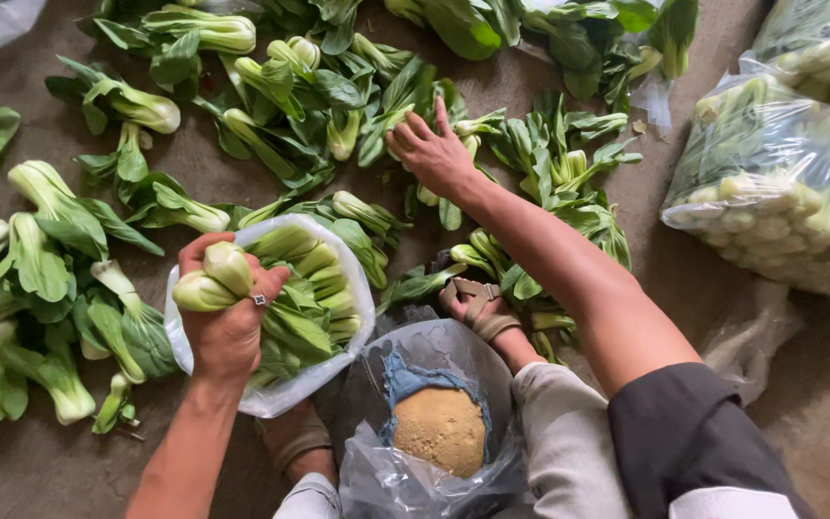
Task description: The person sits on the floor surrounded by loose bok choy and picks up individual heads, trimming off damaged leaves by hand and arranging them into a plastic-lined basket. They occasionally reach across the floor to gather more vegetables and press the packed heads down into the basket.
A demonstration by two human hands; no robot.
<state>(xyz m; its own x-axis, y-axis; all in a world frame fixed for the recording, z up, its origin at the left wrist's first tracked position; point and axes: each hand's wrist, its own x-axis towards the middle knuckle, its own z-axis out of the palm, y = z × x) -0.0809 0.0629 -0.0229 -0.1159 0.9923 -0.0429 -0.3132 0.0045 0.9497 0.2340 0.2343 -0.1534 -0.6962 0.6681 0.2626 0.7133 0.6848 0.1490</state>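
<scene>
Dirt floor [799,404] strewn with loose bok choy: left hand [228,322] clamps two bok choy heads [213,281] over a half-filled clear bag [333,288], right hand [434,154] open, fingers spread on the far pile [338,91], packed bags [780,183] right, sandalled foot [477,309] between.

A bare, grey-brown concrete floor [799,404] fills the view, dusty and slightly mottled. Soft, even daylight falls across it with only faint shadows. No walls, windows or furniture are visible.
</scene>
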